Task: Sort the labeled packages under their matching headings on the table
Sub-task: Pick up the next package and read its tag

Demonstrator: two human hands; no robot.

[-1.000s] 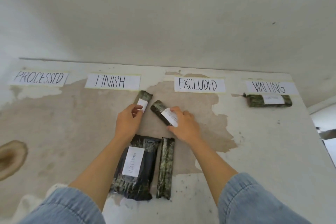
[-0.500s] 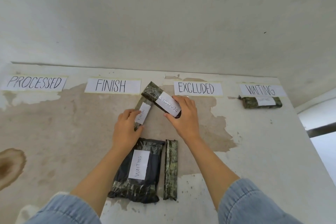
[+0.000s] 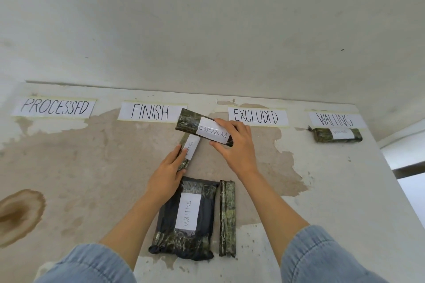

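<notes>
Headings: four white paper strips taped along the far edge of your worn white table (image 3: pixel 345 190): PROCESSED (image 3: pixel 55 107), FINISH (image 3: pixel 150 112), EXCLUDED (image 3: pixel 256 116), WAITING (image 3: pixel 335 119).
Packages: five dark, green-mottled wrapped parcels.
Right hand (image 3: pixel 236 145): your fingers pinch the PROCESSED parcel (image 3: pixel 202 130), lifted between FINISH and EXCLUDED.
Left hand (image 3: pixel 167 172): closed around the slim FINISH parcel (image 3: pixel 189 151).
Near you: a large WAITING parcel (image 3: pixel 186 218), with a narrow parcel (image 3: pixel 227 217) beside it, label unseen.
Sorted: one small parcel (image 3: pixel 337 134) under WAITING.
</notes>
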